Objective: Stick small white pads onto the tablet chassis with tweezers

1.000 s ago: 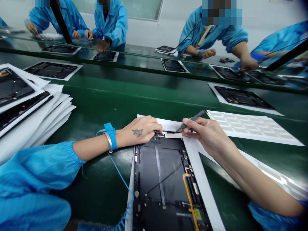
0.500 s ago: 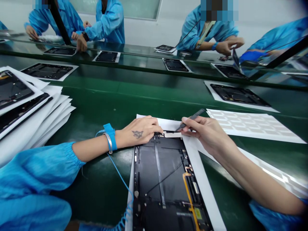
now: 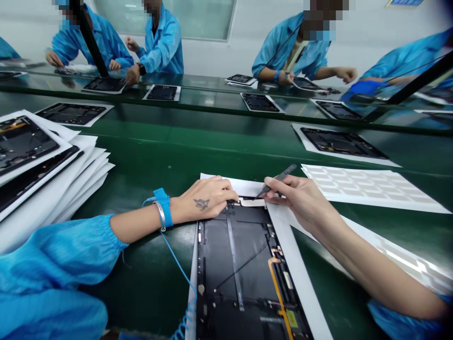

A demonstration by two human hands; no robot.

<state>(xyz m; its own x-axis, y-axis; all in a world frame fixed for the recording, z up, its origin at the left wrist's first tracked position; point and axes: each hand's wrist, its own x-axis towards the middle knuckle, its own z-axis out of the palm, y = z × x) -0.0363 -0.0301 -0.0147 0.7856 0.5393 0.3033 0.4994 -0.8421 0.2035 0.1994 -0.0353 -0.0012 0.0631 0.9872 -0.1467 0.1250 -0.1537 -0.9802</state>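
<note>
On the green worktop (image 3: 159,160), a black panel (image 3: 247,278), its five-o'clock label (image 3: 292,318) illegible, is being touched by the left hand (image 3: 205,198), finger grip unclear, tweezers (image 3: 279,179) being clamped by the right hand (image 3: 295,196) between fingers.

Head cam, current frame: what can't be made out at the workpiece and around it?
All in the head view:
- Black rectangular device housing: near end cut off by the bottom edge; far left corner hidden under the bare left hand.
- Slim dark grey tweezers in the bare right hand: tips too small to confirm contact with the off-white flat strip.
- Stack of white paper sheets: cut off by the left edge.
</note>
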